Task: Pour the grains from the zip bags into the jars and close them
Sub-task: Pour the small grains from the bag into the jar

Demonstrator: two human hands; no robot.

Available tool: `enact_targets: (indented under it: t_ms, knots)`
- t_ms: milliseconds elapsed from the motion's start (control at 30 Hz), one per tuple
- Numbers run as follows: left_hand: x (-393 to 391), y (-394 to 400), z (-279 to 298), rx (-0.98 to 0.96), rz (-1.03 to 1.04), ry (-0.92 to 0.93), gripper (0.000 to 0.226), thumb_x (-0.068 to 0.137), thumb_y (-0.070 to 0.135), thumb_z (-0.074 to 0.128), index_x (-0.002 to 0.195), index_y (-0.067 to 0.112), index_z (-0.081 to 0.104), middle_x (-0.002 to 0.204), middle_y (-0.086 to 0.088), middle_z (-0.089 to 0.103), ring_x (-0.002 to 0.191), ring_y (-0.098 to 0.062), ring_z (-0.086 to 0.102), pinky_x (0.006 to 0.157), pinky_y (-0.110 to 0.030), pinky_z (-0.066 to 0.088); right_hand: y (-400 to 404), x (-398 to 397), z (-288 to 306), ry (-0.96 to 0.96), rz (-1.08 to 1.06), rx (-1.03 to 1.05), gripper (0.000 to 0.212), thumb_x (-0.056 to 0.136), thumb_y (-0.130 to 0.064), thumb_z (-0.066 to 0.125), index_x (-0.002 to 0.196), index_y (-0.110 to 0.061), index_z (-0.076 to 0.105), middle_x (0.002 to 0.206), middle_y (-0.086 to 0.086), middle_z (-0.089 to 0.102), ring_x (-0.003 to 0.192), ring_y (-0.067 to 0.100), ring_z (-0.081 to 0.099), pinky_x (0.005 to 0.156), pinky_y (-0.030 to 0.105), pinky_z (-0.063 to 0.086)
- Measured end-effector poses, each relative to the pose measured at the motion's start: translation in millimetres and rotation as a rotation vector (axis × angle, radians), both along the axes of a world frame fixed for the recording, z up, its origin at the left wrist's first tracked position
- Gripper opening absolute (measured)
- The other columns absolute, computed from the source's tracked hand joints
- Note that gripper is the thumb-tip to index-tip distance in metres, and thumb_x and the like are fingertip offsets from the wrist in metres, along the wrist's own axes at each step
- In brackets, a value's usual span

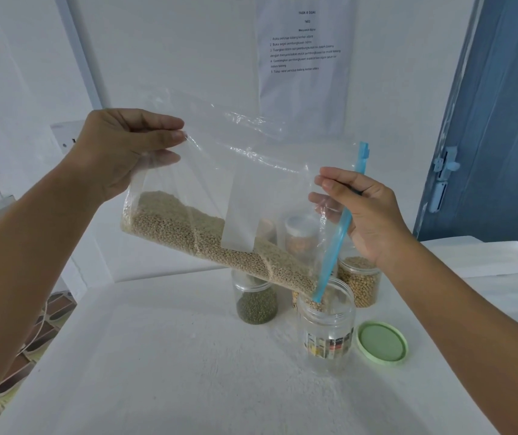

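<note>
zip bag of clear, crinkled plastic hangs tilted above the white tabletop, its pale round grains banked along the lower edge and sliding toward the blue zip strip. the left hand pinches the raised bottom corner between thumb and curled fingers; the right hand pinches the zip end, thumb and fingertips pressed on the film. the bag's low corner dips into the mouth of an open, clear plastic jar standing near the middle of the tabletop, a printed label on its side and a few grains at its neck. a round, pale green lid lies flat just beside that jar, toward the right edge. behind, toward the far edge, stand a jar of dark green beans, a jar of yellowish beans, and two more partly hidden by the bag. a printed sheet is fixed to the white wall, with a blue door at right.
</note>
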State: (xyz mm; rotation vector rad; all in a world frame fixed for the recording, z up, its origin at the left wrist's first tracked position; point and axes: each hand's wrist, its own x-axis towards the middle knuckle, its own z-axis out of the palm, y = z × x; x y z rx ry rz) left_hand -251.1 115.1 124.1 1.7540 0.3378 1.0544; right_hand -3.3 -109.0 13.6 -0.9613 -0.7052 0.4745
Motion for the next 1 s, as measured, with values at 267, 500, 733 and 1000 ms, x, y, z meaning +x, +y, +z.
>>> enact_targets:
  t_ms: [267,500,733,1000]
  knots:
    - [-0.5,2.1,-0.5,0.003,0.001,-0.003,0.014,0.077,0.005,0.083,0.088,0.014,0.083,0.091,-0.007,0.080,0.098,-0.022,0.076,0.087,-0.038,0.064,1.1,0.3,0.0,-0.011,-0.013,-0.003,0.021,0.091,-0.004,0.073,0.110,-0.012,0.078,0.110,0.009,0.078,0.101,0.033,0.077,0.087,0.035,0.062]
    - [-0.2,4.7,3.3,0.008,-0.004,-0.002,0.016,0.075,0.007,0.085,0.088,0.013,0.084,0.093,-0.008,0.080,0.099,-0.023,0.075,0.087,-0.038,0.063,0.2,-1.1,0.8,-0.004,-0.014,0.000,0.021,0.092,-0.004,0.073,0.111,-0.011,0.078,0.109,0.009,0.078,0.101,0.033,0.076,0.088,0.036,0.061]
    - [-0.7,4.6,2.0,0.010,-0.007,-0.002,0.015,0.074,0.006,0.085,0.087,0.014,0.084,0.091,-0.007,0.080,0.097,-0.023,0.075,0.088,-0.040,0.063,-0.6,-3.9,1.4,0.000,-0.018,0.001,0.020,0.091,-0.004,0.074,0.109,-0.012,0.078,0.109,0.009,0.078,0.100,0.033,0.077,0.085,0.034,0.061]
    - [-1.4,4.0,2.3,0.007,-0.017,-0.004,0.018,0.074,0.006,0.085,0.090,0.012,0.083,0.092,-0.008,0.079,0.097,-0.022,0.075,0.088,-0.040,0.064,-2.2,-6.6,1.6,0.007,-0.017,0.005,0.020,0.091,-0.004,0.073,0.108,-0.012,0.078,0.107,0.008,0.079,0.099,0.032,0.077,0.082,0.033,0.062]
